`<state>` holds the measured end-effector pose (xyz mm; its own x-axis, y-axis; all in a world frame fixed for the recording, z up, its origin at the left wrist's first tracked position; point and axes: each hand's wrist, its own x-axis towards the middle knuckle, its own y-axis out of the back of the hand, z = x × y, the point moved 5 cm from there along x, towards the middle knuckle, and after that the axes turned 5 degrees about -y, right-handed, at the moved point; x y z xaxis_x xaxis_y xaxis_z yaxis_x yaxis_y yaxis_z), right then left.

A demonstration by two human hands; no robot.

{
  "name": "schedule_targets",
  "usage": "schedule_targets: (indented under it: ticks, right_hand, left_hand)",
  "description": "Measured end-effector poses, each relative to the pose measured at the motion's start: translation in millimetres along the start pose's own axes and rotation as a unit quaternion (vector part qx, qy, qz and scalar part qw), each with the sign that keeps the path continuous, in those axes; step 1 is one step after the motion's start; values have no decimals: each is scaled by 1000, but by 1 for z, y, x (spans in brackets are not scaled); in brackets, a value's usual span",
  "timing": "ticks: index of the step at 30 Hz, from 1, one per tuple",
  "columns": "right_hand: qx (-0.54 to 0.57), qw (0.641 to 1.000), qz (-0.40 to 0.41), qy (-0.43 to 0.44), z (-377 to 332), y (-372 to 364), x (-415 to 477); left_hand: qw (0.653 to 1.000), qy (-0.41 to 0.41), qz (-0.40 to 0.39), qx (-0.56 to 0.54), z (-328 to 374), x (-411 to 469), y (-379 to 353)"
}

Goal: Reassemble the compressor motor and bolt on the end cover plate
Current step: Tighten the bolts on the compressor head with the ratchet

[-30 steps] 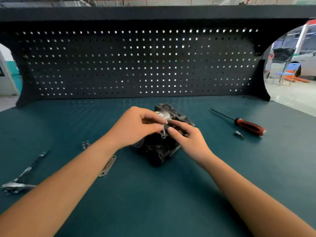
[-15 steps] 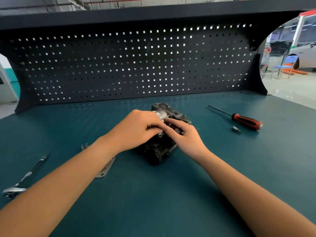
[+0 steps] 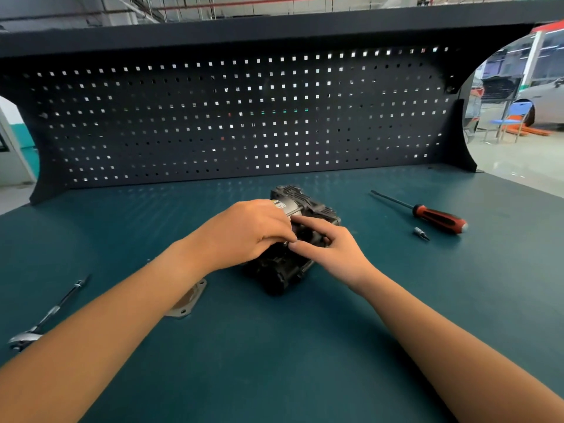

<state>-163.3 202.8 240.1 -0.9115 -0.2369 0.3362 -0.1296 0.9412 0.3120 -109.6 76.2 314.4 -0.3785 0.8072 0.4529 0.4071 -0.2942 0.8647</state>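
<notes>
— Looking for the compressor motor.
— Sits midway across the table, straight ahead, under both hands. Runs lengthwise from near to far, slanting slightly rightward at the far end.
— And the left hand?
— Curls its fingers and pinches a small silvery piece on top of the motor, probably a bolt.
— Right hand?
— Lays a forefinger along the housing and sets the thumb tip against that same bolt. Hard to say whether gripping or only steadying.
— Nearer of the two?
— About equal; meet fingertip to fingertip right at the bolt. Calls for seating it down into the housing, by the look.
— End cover plate?
— Lies flat to the near left of the motor, apart from it, half hidden by the left forearm. Not yet fitted.
— Anything readable?
— Only a pale label with a yellow patch, beside the left knuckles; too blurred to read.
</notes>
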Motion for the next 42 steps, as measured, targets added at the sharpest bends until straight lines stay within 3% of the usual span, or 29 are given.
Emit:
schedule_targets:
  ticks: [3, 6, 14, 21, 25, 32, 36, 42]
  right_hand:
    - [9, 1000, 9, 4, 1, -1, -1]
    - [17, 1000, 10, -1, 1, 0, -1]
    - [27, 1000, 8, -7, 2, 1, 0]
    - [41, 999, 31, 12, -8, -2, -2]
    - [37, 993, 84, 76, -18, -1, -10]
    - [19, 988, 84, 127, -25, -3, -16]
    - [27, 987, 78, 136, -27, -4, -18]
    - [26, 987, 75, 139, -27, -6, -17]
  left_hand:
    - [1000, -1, -13, 1, -4, 0, -4]
    - [995, 59, 24, -74, -13, -8, -11]
    - [943, 174, 122, -257, -22, -34, -36]
    - [937, 188, 135, -263, -13, -39, -39]
    - [913, 229, 141, -305, -15, -44, -43]
    - [863, 295, 296, -282, -35, -67, -9]
    - [858, 330, 289, -269, -41, -86, 2]
    - [885, 359, 190, -225, -31, -95, -3]
